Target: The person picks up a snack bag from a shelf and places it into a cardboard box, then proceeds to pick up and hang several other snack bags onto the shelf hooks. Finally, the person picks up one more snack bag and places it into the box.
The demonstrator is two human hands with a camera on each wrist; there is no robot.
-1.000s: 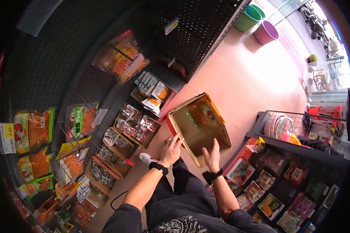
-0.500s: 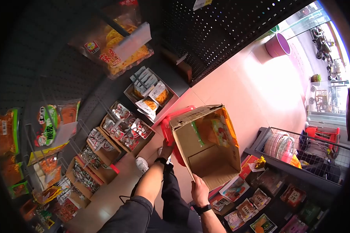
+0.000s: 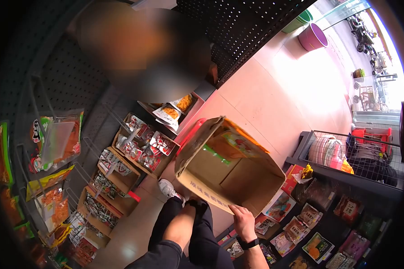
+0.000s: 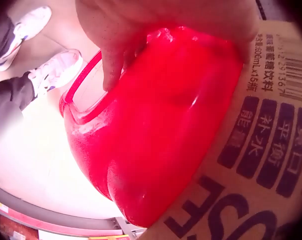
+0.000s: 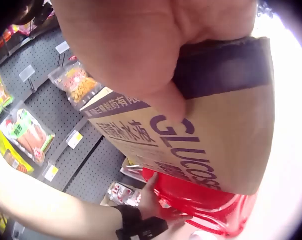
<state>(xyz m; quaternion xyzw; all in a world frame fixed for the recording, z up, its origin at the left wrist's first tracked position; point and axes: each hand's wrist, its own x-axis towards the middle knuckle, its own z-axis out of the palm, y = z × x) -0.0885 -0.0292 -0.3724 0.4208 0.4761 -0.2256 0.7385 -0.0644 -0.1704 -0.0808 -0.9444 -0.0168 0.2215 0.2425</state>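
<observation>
A worn cardboard box (image 3: 251, 184) is tilted with its open top facing the head camera. Inside lie a packet with a green edge (image 3: 217, 154) and an orange packet (image 3: 242, 139). My right hand (image 3: 243, 222) grips the near edge, its thumb (image 5: 171, 102) flat on the printed outer wall. Under the box is a glossy red plastic piece (image 4: 156, 125) with an opening in its side. Fingers of my left hand (image 4: 166, 20) curl over that red piece beside the opening. The box hides this hand in the head view, but the right wrist view shows it.
Shelves on the left carry hanging snack bags (image 3: 60, 139) and cardboard trays of small packets (image 3: 148, 145). Packaged food (image 3: 318, 246) fills a low shelf at right, near a wire basket (image 3: 345, 152). A purple bucket (image 3: 313, 37) stands on the floor. A blurred patch covers the upper left.
A second ago the right hand was off the box; it then took hold of the near edge. My left hand went down to the red piece, and the box has tilted.
</observation>
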